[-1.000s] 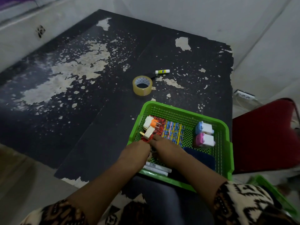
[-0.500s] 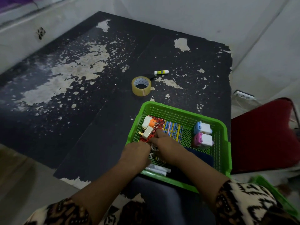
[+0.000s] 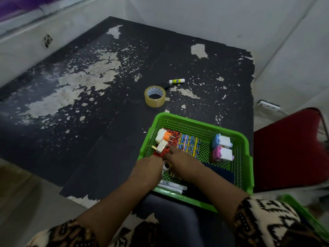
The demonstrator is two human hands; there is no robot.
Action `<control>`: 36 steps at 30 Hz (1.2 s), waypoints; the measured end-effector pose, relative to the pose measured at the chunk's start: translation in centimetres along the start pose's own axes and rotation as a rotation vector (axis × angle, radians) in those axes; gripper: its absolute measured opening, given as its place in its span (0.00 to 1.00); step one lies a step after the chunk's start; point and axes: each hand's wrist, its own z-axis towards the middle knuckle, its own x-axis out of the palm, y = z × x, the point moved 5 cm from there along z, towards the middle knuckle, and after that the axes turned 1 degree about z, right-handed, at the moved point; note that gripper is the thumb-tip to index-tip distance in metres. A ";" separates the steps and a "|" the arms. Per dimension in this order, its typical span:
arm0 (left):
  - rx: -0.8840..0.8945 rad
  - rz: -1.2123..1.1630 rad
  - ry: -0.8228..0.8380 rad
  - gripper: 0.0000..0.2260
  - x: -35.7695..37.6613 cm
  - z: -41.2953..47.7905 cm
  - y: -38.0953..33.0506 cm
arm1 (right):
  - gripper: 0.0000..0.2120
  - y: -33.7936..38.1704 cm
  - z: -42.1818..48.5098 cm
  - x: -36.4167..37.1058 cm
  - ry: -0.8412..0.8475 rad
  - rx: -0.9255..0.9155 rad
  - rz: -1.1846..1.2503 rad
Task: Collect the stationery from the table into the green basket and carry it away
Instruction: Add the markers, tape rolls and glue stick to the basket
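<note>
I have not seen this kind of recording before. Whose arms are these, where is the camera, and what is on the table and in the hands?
There is no machine here. A person works with bare hands, and the single camera sits on their head looking forward and down, so the arms come in from the bottom edge. The left hand and right hand are both inside the green basket, which stands at the near right of the worn black table. The basket holds white plugs, patterned pencils, markers and a small tape roll between the hands. I cannot tell whether either hand grips anything, as the fingers are hidden or too dim. Outside the basket, a roll of clear tape and a glue stick lie on the table. A red chair stands to the right.
</note>
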 end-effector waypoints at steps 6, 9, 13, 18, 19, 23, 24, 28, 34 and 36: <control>-0.014 -0.003 0.013 0.05 0.0 -0.1 0.3 | 0.24 0.6 -0.3 -0.4 -0.019 -0.035 -0.069; -0.009 0.008 0.025 0.05 0.2 0.0 0.3 | 0.24 0.7 -0.3 -0.2 -0.005 -0.026 -0.051; 0.003 0.008 0.043 0.05 0.6 0.2 0.4 | 0.23 0.7 -0.4 0.1 -0.004 -0.019 -0.064; 0.012 -0.102 -0.047 0.09 -1.0 0.3 1.3 | 0.24 -0.1 -0.4 -0.4 -0.041 0.022 0.052; 0.020 -0.149 -0.092 0.10 -1.6 0.3 1.7 | 0.22 -0.6 -0.4 -0.9 -0.060 0.049 0.093; 0.023 -0.395 -0.292 0.08 -4.4 0.3 4.0 | 0.10 -2.9 -0.8 -4.1 -0.171 0.155 0.189; 0.009 -0.433 -0.318 0.08 -4.9 0.5 4.7 | 0.09 -3.4 -0.9 -5.0 -0.208 0.187 0.223; -0.042 -0.537 -0.449 0.11 -6.3 2.6 7.7 | 0.07 -4.8 -0.4 -8.0 -0.357 0.314 0.342; -0.074 -0.646 -0.500 0.16 -7.4 8.6 10.8 | 0.08 -5.5 4.8 -9.6 -0.445 0.384 0.385; -0.097 -0.677 -0.488 0.14 -7.9 10.9 11.8 | 0.08 -5.7 7.6 -10.0 -0.477 0.398 0.370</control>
